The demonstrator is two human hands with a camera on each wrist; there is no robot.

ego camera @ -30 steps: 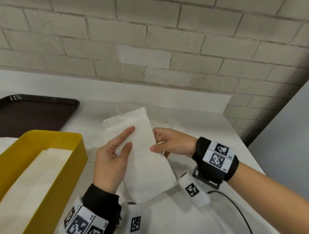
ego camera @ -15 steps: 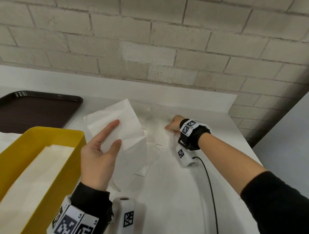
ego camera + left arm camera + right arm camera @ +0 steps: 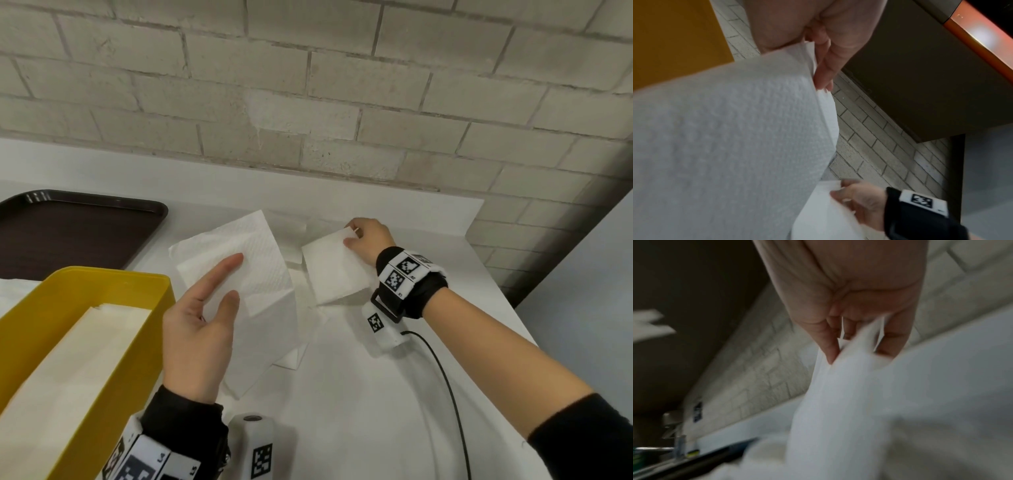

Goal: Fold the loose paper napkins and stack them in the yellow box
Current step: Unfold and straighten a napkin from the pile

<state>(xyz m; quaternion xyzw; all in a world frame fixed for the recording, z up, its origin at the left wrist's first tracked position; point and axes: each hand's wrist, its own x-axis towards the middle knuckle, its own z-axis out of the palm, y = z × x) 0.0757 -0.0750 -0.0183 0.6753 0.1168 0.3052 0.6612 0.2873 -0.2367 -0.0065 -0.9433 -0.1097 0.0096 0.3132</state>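
The left hand (image 3: 197, 329) holds a folded napkin (image 3: 246, 274) up above the surface (image 3: 359, 394), just beside the right wall of the yellow box (image 3: 102, 342). Its thumb lies on the near face of the paper and the forefinger stretches up across it; the left wrist view shows the other fingers (image 3: 826, 68) behind the sheet, so the paper is pinched between thumb and fingers. The napkin hangs down from the hand, and its lower corner reaches almost to the surface.

The right hand (image 3: 368, 241) is near the far edge of the surface, close to the wall (image 3: 308, 85). It pinches the far corner of a second napkin (image 3: 334, 270) between thumb and fingertips (image 3: 830, 352); this sheet is lifted at that corner and slopes down toward the near side. Whether its lower edge touches the surface cannot be told.

More loose napkins (image 3: 301, 329) lie flat on the surface between the two hands.

The yellow box stands at the near left corner of the surface, with a stack of napkins (image 3: 78, 359) lying flat inside it. A dark brown tray (image 3: 75, 233) lies behind the box at the far left. A black cable (image 3: 452, 394) runs from the right wrist toward the near edge.
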